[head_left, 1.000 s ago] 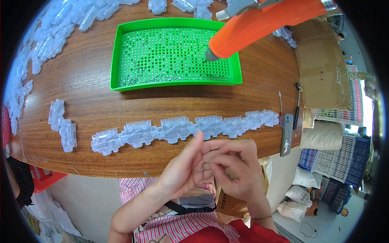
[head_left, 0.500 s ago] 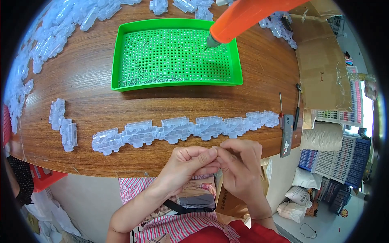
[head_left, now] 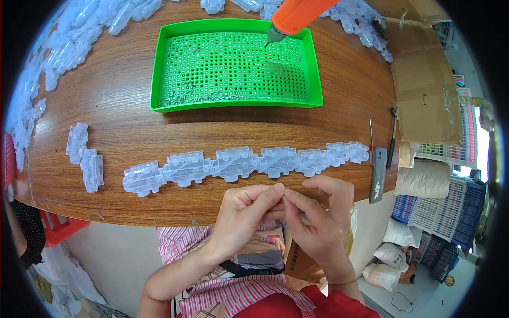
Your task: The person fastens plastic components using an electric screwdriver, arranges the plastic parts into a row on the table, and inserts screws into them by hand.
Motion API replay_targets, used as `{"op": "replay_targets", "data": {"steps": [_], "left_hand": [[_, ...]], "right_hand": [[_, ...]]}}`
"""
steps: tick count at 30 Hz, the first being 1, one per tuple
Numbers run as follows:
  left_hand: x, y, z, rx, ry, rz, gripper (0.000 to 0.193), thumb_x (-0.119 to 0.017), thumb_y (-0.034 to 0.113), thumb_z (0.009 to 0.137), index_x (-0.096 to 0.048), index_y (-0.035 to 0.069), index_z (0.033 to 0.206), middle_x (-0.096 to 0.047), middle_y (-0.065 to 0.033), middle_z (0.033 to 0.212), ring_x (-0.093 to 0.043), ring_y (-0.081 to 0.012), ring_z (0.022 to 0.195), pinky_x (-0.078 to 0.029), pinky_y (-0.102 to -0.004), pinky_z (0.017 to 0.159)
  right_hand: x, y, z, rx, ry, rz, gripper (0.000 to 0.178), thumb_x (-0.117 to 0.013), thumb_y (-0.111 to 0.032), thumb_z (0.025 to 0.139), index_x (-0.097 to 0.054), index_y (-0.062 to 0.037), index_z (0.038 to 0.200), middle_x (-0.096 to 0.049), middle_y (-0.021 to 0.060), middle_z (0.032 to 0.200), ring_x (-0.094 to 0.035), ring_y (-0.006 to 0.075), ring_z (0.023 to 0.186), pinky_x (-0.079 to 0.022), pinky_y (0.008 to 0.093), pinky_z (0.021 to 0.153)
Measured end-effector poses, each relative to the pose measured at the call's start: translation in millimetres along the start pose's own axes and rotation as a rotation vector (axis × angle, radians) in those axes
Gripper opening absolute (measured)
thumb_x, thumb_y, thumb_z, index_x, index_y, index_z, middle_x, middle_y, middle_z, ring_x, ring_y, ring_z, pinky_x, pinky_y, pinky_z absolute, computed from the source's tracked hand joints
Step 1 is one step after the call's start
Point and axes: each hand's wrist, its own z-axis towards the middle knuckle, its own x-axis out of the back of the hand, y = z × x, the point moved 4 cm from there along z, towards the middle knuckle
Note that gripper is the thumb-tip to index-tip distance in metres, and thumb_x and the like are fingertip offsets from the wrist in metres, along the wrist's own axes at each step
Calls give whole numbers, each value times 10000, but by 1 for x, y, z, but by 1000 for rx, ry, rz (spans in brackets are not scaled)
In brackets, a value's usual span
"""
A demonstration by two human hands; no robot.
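Note:
My left hand (head_left: 245,212) and my right hand (head_left: 321,214) meet fingertip to fingertip just off the table's near edge. Both are closed in a pinch; whatever lies between the fingertips is too small or hidden to name. Beyond them runs a curved row of clear plastic vehicle-shaped parts (head_left: 234,164), laid end to end. Two more clear parts (head_left: 92,169) lie touching each other to the left. Farther back stands a green perforated tray (head_left: 238,104) with small screws (head_left: 185,98) gathered mostly along its near side and left corner.
An orange power screwdriver (head_left: 297,15) hangs over the tray's far right corner. Heaps of clear parts (head_left: 69,47) cover the far left of the wooden table (head_left: 122,116). On the right lie a phone (head_left: 377,175), a red-handled screwdriver (head_left: 371,138), a black-handled tool (head_left: 392,138) and cardboard (head_left: 424,100).
My right index finger has lifted away from the pinch a little, while the hands stay together. The view has shifted slightly, and the orange screwdriver sits higher in it.

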Motion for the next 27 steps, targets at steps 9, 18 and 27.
{"op": "replay_targets", "data": {"steps": [9, 18, 27], "left_hand": [[2, -4, -2, 14, 22, -41, 422, -458, 325, 1059, -642, -47, 1131, -695, -136, 1078, -686, -178, 984, -565, -305, 889], [8, -5, -4, 138, 15, 40, 567, -343, 419, 1077, -596, -72, 1202, -681, -171, 1116, -680, -211, 1020, -554, -330, 928], [10, 1, -7, 147, 17, 20, 570, -354, 429, 1072, -599, -72, 1193, -680, -163, 1101, -678, -214, 1009, -560, -343, 926]], "right_hand": [[-23, 16, 9, -72, -54, 186, 208, -743, -46, 730, -655, -104, 910, -562, 53, 1069, -524, 260, 936, -392, 389, 831], [-42, 24, 32, 17, -181, 84, 95, -675, -99, 836, -626, -92, 917, -530, 106, 1126, -475, 303, 993, -359, 436, 837], [-40, 15, 38, 48, -183, -69, 103, -691, -110, 808, -622, -98, 884, -533, 96, 1134, -480, 300, 1006, -366, 436, 811]]}}
